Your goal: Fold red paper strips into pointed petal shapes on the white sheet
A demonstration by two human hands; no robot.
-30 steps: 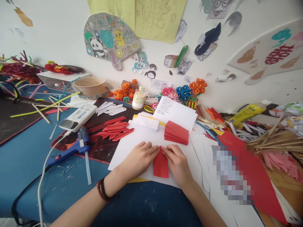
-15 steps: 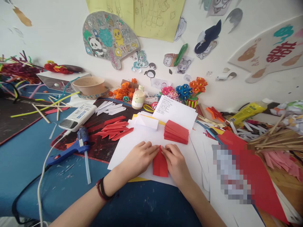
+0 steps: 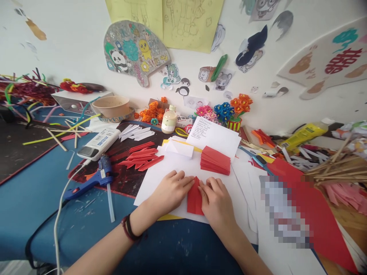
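Centrally: Red Sheet (image 3: pixel 194 203), Pointed End Away From Me

My left hand (image 3: pixel 172 190) and right hand (image 3: pixel 218 196) rest fingertips at its far end, either side; I cannot tell whether either hand pinches it. Just beyond my right hand: red stack (image 3: pixel 215 161). Beyond my left: folded red strips (image 3: pixel 143 156); farther left, blue glue gun (image 3: pixel 105 173).

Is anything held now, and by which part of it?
Yes, a red paper slip, at its folded far end: left hand on the left side, right hand on the right.
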